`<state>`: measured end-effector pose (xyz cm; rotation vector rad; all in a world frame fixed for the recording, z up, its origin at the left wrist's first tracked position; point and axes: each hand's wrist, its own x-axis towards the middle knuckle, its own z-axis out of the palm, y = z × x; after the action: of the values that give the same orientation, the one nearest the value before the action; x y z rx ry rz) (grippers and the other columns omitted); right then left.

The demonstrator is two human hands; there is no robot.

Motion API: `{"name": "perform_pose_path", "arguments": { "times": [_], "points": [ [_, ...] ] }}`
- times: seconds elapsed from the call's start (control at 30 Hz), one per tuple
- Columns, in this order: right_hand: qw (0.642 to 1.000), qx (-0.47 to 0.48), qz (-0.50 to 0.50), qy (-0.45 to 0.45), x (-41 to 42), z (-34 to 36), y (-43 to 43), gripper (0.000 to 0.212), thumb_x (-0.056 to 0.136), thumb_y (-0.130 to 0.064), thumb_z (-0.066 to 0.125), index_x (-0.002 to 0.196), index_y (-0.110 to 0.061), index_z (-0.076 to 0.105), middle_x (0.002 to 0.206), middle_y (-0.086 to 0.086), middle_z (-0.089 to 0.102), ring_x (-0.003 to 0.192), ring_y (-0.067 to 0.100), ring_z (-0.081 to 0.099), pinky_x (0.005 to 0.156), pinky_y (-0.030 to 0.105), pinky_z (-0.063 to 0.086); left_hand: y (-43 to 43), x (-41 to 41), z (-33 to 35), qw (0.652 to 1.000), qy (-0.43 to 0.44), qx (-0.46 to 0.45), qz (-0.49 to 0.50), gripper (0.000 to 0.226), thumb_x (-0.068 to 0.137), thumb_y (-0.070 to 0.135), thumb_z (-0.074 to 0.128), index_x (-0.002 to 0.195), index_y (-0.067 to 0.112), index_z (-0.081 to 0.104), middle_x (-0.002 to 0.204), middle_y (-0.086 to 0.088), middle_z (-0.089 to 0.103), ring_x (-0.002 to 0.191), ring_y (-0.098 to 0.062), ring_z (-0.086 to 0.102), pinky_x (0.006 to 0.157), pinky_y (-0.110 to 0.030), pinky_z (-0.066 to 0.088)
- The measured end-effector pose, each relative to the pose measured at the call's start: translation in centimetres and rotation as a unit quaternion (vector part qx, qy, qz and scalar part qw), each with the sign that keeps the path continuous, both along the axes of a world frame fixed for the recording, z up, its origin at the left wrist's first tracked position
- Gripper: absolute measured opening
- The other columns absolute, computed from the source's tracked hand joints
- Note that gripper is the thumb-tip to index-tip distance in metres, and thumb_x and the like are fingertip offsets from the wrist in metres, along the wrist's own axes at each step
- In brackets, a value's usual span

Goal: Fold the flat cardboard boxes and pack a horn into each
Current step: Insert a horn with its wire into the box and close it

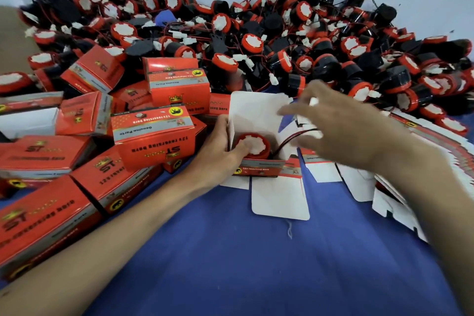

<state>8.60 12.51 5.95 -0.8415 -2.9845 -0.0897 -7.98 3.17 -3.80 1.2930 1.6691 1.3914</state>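
Packing step, head view: left hand (220, 146) grips the open box (256, 110) on blue cloth (256, 264), thumb on the horn (252, 145) seated inside; blurred right hand (341, 128), grasp impossible to tell, hovers over the trailing wire (292, 137), which likely needs tucking in before closing flaps.

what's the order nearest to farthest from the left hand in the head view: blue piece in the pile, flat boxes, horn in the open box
1. horn in the open box, under the thumb of the left hand
2. flat boxes, off to the right
3. blue piece, far back in the pile of horns
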Motion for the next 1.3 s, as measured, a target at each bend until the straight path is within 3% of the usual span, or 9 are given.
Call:
{"name": "perform_pose_path", "arguments": {
  "times": [0.2,0.3,0.43,0.6,0.83,0.93,1.03,1.17,1.3],
  "points": [
    [0.984,-0.087,-0.002,0.154,0.5,2.1,-1.0,0.009,0.082,-0.036,0.068,0.080,-0.027,0.069,0.069,-0.016,0.065,0.082,0.010,0.062,0.083,0.031,0.049,0.2,-0.4,-0.2,1.000,0.015,-0.002,-0.006,0.029,0.090,0.028,0.064,0.109,0.041,0.046,0.113,0.021,0.059,0.109,0.005,0.054,0.096,-0.025,0.043],
    [0.963,-0.118,0.049,0.236,-1.5,0.6,-2.3,0.008,0.088,-0.026,0.066,0.089,-0.021,0.072,0.070,-0.011,0.068,0.066,0.000,0.061,0.064,0.009,0.043,0.1,-0.5,-0.2,1.000,0.014,0.002,-0.012,0.036,0.087,0.036,0.067,0.118,0.031,0.049,0.114,0.016,0.062,0.109,0.001,0.057,0.097,-0.028,0.046],
    [0.986,0.000,0.097,0.137,-3.3,-3.4,-2.5,0.025,0.100,-0.020,0.043,0.103,-0.015,0.067,0.094,0.001,0.068,0.084,0.024,0.061,0.075,0.039,0.045,0.0,-0.5,0.0,0.999,0.004,0.013,-0.042,0.038,0.084,0.036,0.067,0.117,0.031,0.049,0.109,0.017,0.063,0.105,0.007,0.056,0.088,-0.014,0.045],
    [0.994,0.045,0.069,0.079,-4.0,-4.9,-2.8,0.034,0.092,-0.022,0.034,0.111,-0.012,0.059,0.103,0.002,0.064,0.090,0.026,0.059,0.082,0.037,0.038,0.2,-1.0,-0.1,0.997,0.019,0.013,-0.075,0.042,0.090,0.006,0.062,0.125,0.019,0.044,0.121,0.006,0.060,0.115,-0.002,0.054,0.095,-0.020,0.046],
    [0.998,0.019,0.061,0.020,-3.9,-4.3,-2.7,0.035,0.093,-0.030,0.030,0.106,-0.021,0.061,0.109,-0.003,0.044,0.109,0.017,0.041,0.088,0.038,0.029,-0.3,-0.8,-0.2,0.996,0.012,-0.006,-0.091,0.039,0.085,0.032,0.065,0.110,0.039,0.036,0.107,0.029,0.053,0.102,0.018,0.049,0.085,-0.008,0.043],
    [0.997,0.016,0.070,0.019,-3.8,-4.2,-2.6,0.031,0.094,-0.031,0.030,0.097,-0.020,0.059,0.102,-0.005,0.040,0.107,0.016,0.039,0.086,0.038,0.028,-0.5,-0.8,-0.3,0.996,-0.007,-0.004,-0.086,0.031,0.077,0.030,0.055,0.102,0.036,0.038,0.103,0.018,0.051,0.103,0.003,0.048,0.095,-0.027,0.042],
    [0.996,0.023,0.080,0.032,-3.7,-4.5,-2.4,0.031,0.097,-0.033,0.032,0.099,-0.021,0.060,0.099,-0.008,0.034,0.106,0.013,0.038,0.081,0.034,0.020,-0.7,-0.6,0.1,0.996,-0.007,0.017,-0.084,0.032,0.073,0.023,0.048,0.102,0.035,0.039,0.101,0.022,0.046,0.102,0.011,0.044,0.101,-0.029,0.038],
    [0.996,0.035,0.080,0.035,-3.4,-4.9,-2.2,0.031,0.093,-0.033,0.036,0.106,-0.027,0.064,0.100,-0.005,0.036,0.105,0.012,0.035,0.078,0.029,0.014,-0.8,-0.5,0.3,0.994,-0.023,0.024,-0.104,0.058,0.066,0.013,0.044,0.124,0.019,0.036,0.132,-0.002,0.044,0.130,-0.007,0.037,0.113,-0.036,0.031],
    [0.994,0.052,0.087,0.036,-3.2,-5.3,-2.2,0.036,0.093,-0.033,0.035,0.115,-0.030,0.063,0.112,-0.002,0.046,0.109,0.012,0.032,0.081,0.031,0.019,-0.7,-0.5,0.1,0.995,-0.013,0.038,-0.095,0.053,0.068,0.013,0.045,0.119,0.022,0.040,0.118,0.006,0.049,0.117,-0.003,0.044,0.106,-0.029,0.038]
  ]
}}
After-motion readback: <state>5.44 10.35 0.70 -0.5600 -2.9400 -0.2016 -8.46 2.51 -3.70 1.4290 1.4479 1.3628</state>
